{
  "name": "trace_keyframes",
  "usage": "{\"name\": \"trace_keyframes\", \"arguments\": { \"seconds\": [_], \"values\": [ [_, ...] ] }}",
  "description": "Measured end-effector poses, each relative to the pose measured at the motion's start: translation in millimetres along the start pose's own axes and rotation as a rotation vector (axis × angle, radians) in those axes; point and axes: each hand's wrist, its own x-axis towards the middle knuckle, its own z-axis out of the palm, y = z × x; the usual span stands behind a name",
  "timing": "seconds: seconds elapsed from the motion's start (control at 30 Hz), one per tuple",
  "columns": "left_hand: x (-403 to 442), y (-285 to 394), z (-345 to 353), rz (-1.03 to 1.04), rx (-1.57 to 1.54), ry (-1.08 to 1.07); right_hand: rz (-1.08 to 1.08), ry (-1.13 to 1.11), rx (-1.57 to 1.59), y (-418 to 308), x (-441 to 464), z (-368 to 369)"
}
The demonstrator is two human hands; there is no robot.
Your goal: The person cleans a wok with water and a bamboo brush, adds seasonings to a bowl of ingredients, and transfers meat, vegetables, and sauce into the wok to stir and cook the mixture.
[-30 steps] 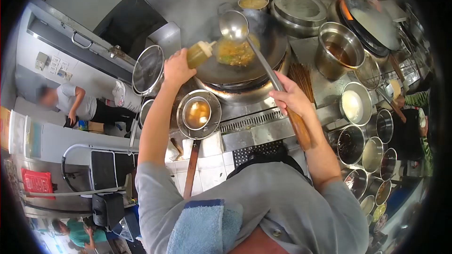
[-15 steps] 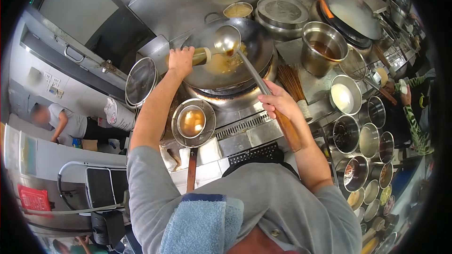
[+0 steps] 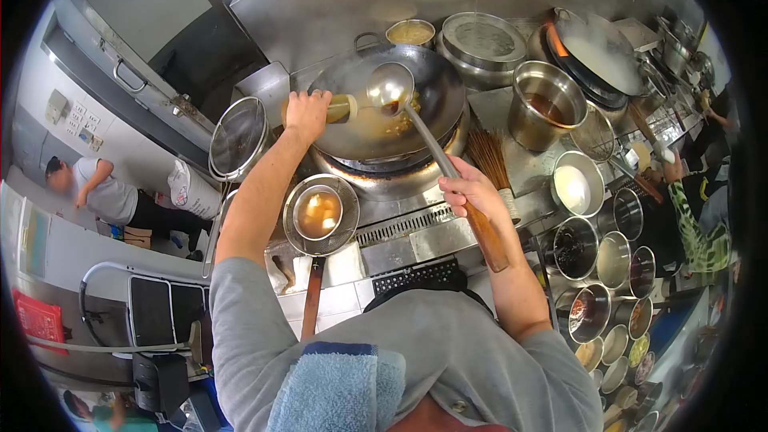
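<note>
My left hand [image 3: 306, 116] is closed around a squeeze bottle [image 3: 342, 109] of yellowish-brown liquid. The bottle lies tipped on its side, its nozzle end pointing at the ladle [image 3: 391, 82]. My right hand [image 3: 478, 190] grips the ladle's long handle near the wooden part. Dark liquid sits in the ladle's bowl, which hangs over the wok [image 3: 442, 84]. Some yellowish food and liquid [image 3: 388, 142] lie in the wok below. In front of the burner, a round strainer [image 3: 294, 238] holds a metal bowl [image 3: 318, 213] with pale chunks in brownish liquid.
A bamboo brush [image 3: 490, 162] and a steel pot [image 3: 546, 108] of brown liquid stand right of the wok. Several ingredient bowls [image 3: 576, 248] line the right side. Another strainer [image 3: 238, 140] is at left. Co-workers [image 3: 100, 180] are at both sides.
The view has shifted slightly. Both hands keep their grips, with the bottle still tipped toward the ladle. The co-worker at left has straightened and raised an arm.
</note>
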Motion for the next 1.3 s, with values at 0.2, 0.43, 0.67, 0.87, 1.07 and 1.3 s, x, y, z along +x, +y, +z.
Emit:
{"name": "trace_keyframes", "arguments": {
  "seconds": [0.2, 0.43, 0.67, 0.87, 1.07, 1.3],
  "values": [
    [-1, -4, -1, -0.004, -0.018, 0.004, -0.013, -0.002, -0.006, 0, 1, -1],
    [-2, -11, -9, -0.045, -0.047, 0.015, -0.033, 0.033, -0.003, 1, -1, 10],
    [-20, -31, -24, -0.419, -0.598, 0.023, -0.055, 0.078, -0.11, 2, 26, 3],
    [-58, -17, -51, -0.47, -2.129, 0.243, -0.082, 0.339, -0.797, 9, 90, 2],
    [-149, 20, -94, -0.329, -2.475, 0.531, -0.34, 0.186, -1.344, 11, 94, -9],
    [-169, 95, -165, 0.073, -2.451, 0.42, -0.223, 0.39, -1.555, -7, 18, 22]
  ]
}}
